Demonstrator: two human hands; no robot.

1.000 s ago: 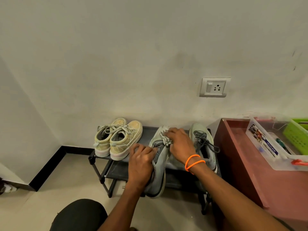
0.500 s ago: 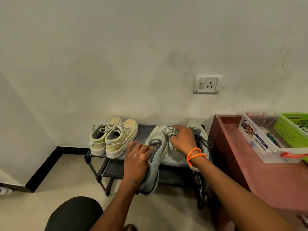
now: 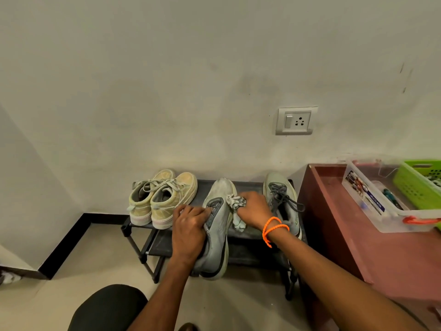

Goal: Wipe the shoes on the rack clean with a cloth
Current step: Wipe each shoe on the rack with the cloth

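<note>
A low black shoe rack (image 3: pixel 248 185) stands against the wall. A grey sneaker (image 3: pixel 218 232) is tilted on its side, sole edge toward me, its heel past the rack's front. My left hand (image 3: pixel 189 231) grips this sneaker at its opening. My right hand (image 3: pixel 253 210) holds a bunched grey-white cloth (image 3: pixel 235 203) against the sneaker's right side. The matching grey sneaker (image 3: pixel 281 199) lies on the rack to the right. A pair of yellow-beige sneakers (image 3: pixel 162 199) sits at the rack's left end.
A reddish-brown table (image 3: pixel 386 254) stands right of the rack, carrying a clear plastic box (image 3: pixel 372 201) and a green basket (image 3: pixel 417 185). A wall socket (image 3: pixel 296 120) is above the rack. My dark-clothed knee (image 3: pixel 107 309) is at the bottom.
My right hand with the cloth has slid from the sneaker's toe area back along its right side. The camera view has shifted slightly; my left hand keeps its hold.
</note>
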